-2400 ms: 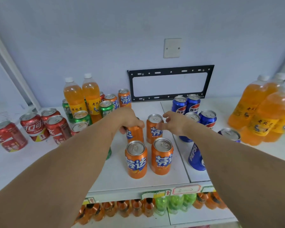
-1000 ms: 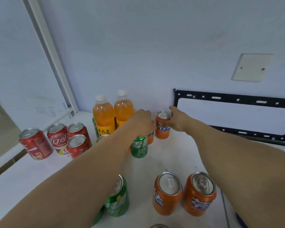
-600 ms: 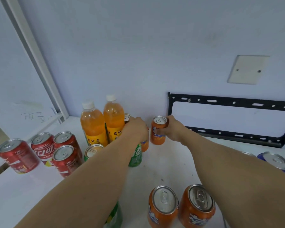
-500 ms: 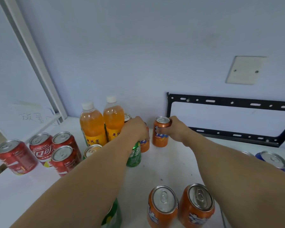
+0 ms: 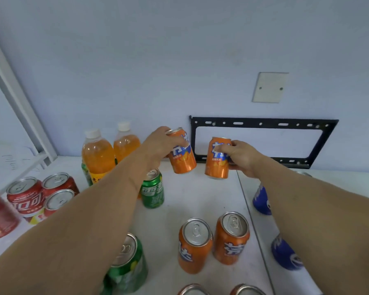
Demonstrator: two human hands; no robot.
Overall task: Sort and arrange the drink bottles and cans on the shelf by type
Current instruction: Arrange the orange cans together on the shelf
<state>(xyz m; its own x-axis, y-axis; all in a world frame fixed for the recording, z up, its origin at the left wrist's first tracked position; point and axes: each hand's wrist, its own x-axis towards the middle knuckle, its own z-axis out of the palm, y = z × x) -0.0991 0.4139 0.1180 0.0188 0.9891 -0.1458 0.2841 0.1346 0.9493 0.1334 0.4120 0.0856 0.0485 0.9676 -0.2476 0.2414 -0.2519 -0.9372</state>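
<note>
Both orange cans are now lifted off the shelf (image 5: 200, 201), my left hand (image 5: 158, 145) gripping one (image 5: 182, 155), my right hand (image 5: 240, 155) the other (image 5: 216, 160), and the tilted left one could clip the green can (image 5: 152, 189) just below.

Left hand (image 5: 158, 145) grips tilted orange can (image 5: 182, 154), lifted above shelf (image 5: 200, 196). Right hand (image 5: 240, 155) grips second orange can (image 5: 217, 158), near upright, just beside first. Below: green can (image 5: 152, 189), two orange cans (image 5: 213, 241) standing. Red cans (image 5: 36, 196) left, orange bottles (image 5: 109, 154) behind, blue cans (image 5: 262, 201) right. Black bracket (image 5: 264, 124) on wall.
</note>
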